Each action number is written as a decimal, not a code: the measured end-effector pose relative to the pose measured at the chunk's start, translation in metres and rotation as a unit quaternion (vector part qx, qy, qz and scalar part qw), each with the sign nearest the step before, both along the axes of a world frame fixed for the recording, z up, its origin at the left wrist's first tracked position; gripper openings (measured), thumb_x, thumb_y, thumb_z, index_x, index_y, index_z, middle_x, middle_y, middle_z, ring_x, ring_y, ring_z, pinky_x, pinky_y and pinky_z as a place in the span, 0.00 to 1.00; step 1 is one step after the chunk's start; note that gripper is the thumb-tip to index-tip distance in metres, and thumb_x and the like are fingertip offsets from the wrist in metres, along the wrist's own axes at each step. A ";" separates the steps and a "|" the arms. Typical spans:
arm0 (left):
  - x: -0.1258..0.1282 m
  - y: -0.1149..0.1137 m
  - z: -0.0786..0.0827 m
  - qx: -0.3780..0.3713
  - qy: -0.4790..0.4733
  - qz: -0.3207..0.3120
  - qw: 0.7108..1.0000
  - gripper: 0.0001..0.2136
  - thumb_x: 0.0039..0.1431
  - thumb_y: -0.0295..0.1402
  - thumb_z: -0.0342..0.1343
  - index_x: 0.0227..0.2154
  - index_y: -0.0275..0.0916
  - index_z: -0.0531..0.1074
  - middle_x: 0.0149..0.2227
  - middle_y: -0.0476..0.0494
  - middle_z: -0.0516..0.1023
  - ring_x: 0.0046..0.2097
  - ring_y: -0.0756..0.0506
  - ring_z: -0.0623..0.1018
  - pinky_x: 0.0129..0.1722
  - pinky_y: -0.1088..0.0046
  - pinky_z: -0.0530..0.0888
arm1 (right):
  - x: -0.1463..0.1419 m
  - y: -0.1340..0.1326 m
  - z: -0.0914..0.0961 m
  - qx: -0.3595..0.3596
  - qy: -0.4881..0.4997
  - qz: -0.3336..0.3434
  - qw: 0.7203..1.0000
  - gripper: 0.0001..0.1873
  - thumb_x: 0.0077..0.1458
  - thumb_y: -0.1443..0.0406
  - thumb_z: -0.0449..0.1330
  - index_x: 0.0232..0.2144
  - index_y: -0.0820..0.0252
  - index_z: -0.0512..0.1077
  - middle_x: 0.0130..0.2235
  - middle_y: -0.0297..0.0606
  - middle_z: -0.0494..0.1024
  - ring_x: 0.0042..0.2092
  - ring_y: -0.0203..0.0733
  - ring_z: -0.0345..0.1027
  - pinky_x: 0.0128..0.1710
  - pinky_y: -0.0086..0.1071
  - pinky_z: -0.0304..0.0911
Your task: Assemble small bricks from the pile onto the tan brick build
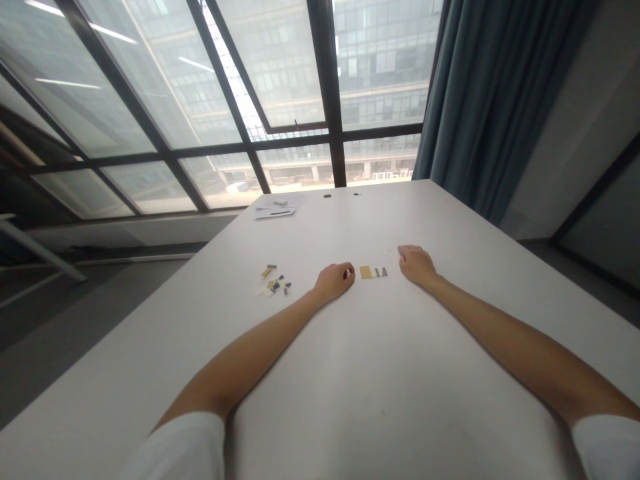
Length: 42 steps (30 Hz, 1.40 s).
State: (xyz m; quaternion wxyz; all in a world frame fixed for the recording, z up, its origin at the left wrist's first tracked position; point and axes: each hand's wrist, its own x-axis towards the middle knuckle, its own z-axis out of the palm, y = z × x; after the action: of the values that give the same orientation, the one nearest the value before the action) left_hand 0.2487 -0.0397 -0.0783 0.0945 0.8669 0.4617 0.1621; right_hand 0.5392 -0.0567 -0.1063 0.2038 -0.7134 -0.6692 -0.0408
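My left hand rests on the white table, thumb and forefinger curled together into a ring with no object visible inside it. Just to its right lies a short row of building-block pieces: a tan studded plate, a pale piece beside it and a dark grey piece at the right end. My right hand is on the table right of this row, apart from it, fingers bent inward. A small bluish-grey spot shows at its fingertips, too small to name.
A loose pile of small tan, white, grey and dark blocks lies left of my left hand. Papers sit at the far left corner. A round dark disc is near the back edge, before the windows. A blue curtain hangs at right.
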 end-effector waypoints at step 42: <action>0.000 -0.001 0.000 0.002 -0.024 0.006 1.000 0.10 0.63 0.37 0.53 0.39 0.44 0.80 0.31 0.46 0.81 0.33 0.46 0.77 0.34 0.73 0.69 | -0.001 -0.003 0.002 -0.003 -0.010 0.004 1.000 0.20 0.63 0.67 0.49 0.50 0.62 0.77 0.56 0.52 0.76 0.55 0.55 0.66 0.56 0.45 0.60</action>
State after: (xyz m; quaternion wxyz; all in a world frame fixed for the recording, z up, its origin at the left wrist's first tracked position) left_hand 0.2491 -0.0409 -0.0783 0.1023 0.8601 0.4645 0.1844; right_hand 0.5379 -0.0597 -0.1039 0.1952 -0.7110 -0.6741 -0.0446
